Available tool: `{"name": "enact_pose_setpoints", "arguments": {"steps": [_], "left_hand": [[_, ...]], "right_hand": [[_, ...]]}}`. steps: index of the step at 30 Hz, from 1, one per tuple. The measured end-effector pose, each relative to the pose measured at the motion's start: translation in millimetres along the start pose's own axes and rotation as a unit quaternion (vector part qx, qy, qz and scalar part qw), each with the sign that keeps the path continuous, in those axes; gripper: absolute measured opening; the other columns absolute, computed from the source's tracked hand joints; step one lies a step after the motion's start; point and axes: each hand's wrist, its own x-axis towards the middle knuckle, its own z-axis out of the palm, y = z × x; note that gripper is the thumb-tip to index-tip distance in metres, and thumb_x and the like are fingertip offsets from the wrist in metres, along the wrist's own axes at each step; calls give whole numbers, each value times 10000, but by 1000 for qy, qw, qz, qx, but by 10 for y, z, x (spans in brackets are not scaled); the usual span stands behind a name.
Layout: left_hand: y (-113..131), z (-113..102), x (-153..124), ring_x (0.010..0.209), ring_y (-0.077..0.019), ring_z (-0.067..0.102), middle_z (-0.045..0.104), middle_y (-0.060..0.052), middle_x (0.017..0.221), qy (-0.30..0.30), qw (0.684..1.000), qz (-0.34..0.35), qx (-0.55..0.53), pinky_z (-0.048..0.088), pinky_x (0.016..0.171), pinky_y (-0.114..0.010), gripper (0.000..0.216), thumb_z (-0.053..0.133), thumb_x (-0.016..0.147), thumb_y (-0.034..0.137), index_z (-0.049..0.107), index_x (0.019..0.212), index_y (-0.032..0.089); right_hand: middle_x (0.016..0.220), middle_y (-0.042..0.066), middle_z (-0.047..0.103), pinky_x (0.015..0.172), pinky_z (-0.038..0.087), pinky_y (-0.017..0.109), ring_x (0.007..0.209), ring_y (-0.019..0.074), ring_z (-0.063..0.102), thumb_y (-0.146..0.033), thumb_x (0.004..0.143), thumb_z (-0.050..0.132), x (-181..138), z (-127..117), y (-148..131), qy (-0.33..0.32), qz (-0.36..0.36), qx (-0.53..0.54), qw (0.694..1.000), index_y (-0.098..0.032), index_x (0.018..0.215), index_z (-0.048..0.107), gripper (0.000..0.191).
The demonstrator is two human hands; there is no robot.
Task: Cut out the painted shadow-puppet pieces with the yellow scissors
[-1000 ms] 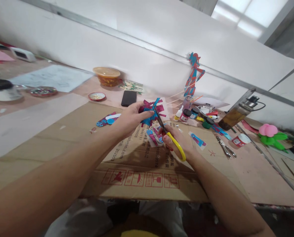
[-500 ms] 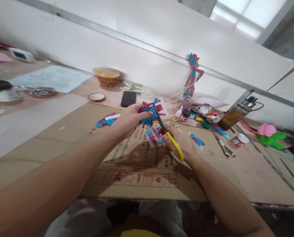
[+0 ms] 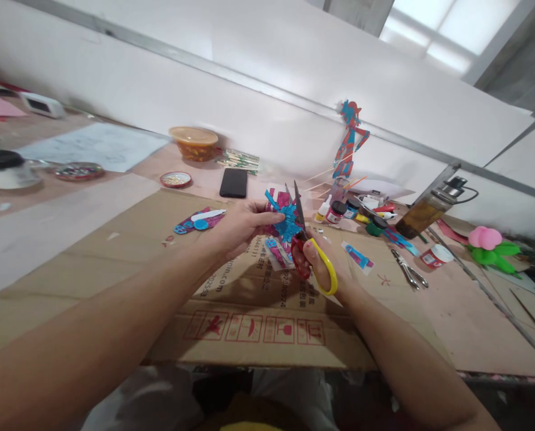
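Note:
Between thumb and fingers, my left hand (image 3: 251, 222) pinches a blue and magenta painted cutout (image 3: 287, 222) with narrow strips around its edge. My right hand (image 3: 323, 257) grips scissors (image 3: 325, 272) with one yellow and one red handle. Their dark blades stand apart and point away from me, right beside the cutout's right edge. Below the hands, another painted piece (image 3: 278, 254) on clear sheet lies on the cardboard (image 3: 159, 287). More blue and purple pieces (image 3: 190, 222) rest to the left, and a small one (image 3: 359, 257) to the right.
A black phone (image 3: 233, 182) and a lidded bowl (image 3: 193, 143) are at the back. Paint jars (image 3: 336, 211), pliers (image 3: 408, 270) and a tilted bottle (image 3: 431, 206) stand or lie on the right. A painted figure (image 3: 350, 137) leans against the white wall.
The cutout has been turned in my left hand, its strips now pointing up and left. The scissors have swung more upright and opened, their red handle now showing.

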Motion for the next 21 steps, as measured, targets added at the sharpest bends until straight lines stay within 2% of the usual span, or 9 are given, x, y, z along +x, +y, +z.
{"name": "enact_pose_setpoints", "arguments": {"steps": [5, 10, 13, 15, 18, 21], "left_hand": [[25, -9, 1, 662, -136, 668, 772, -35, 768, -17, 999, -28, -25, 544, 647, -251, 322, 1065, 614, 289, 792, 746, 182], [34, -30, 11, 672, -131, 691, 782, -35, 798, -15, 998, -54, -40, 574, 646, -238, 323, 1069, 624, 222, 790, 783, 188], [38, -54, 19, 661, -139, 689, 773, -34, 773, -2, 998, -53, -37, 575, 634, -247, 305, 1053, 611, 182, 780, 745, 201], [41, -69, 23, 657, -151, 689, 784, -48, 774, -7, 998, -51, -29, 575, 631, -262, 294, 1052, 597, 190, 793, 733, 205], [49, -76, 23, 646, -161, 683, 802, -78, 777, -45, 998, -51, -5, 567, 628, -278, 295, 1073, 586, 261, 820, 724, 193], [62, -61, 11, 646, -162, 674, 811, -89, 773, -68, 997, -42, 9, 555, 624, -275, 306, 1078, 583, 324, 842, 718, 183]], "right_hand": [[733, 40, 608, 512, 466, 331, 571, 195, 481, -893, 1063, 321, 4, -15, -64, -33, 6, 33, 999, -245, 1024, 692, 748], [620, 8, 543, 523, 512, 309, 562, 194, 528, -832, 1044, 433, 38, -48, -6, -68, 8, 73, 995, -271, 779, 577, 637], [583, 6, 536, 555, 538, 323, 558, 194, 552, -689, 1029, 526, 56, -88, 31, -89, 12, 85, 992, -282, 676, 491, 540], [597, 7, 560, 586, 543, 331, 567, 192, 567, -572, 1002, 557, 55, -115, 44, -94, 8, 75, 993, -282, 690, 490, 432], [628, -9, 597, 603, 522, 325, 573, 185, 566, -467, 953, 574, 34, -128, 56, -66, 13, 45, 997, -281, 786, 498, 262], [632, -21, 603, 595, 491, 320, 562, 182, 569, -429, 954, 555, 9, -107, 87, -52, 24, 28, 998, -282, 826, 478, 210]]}}
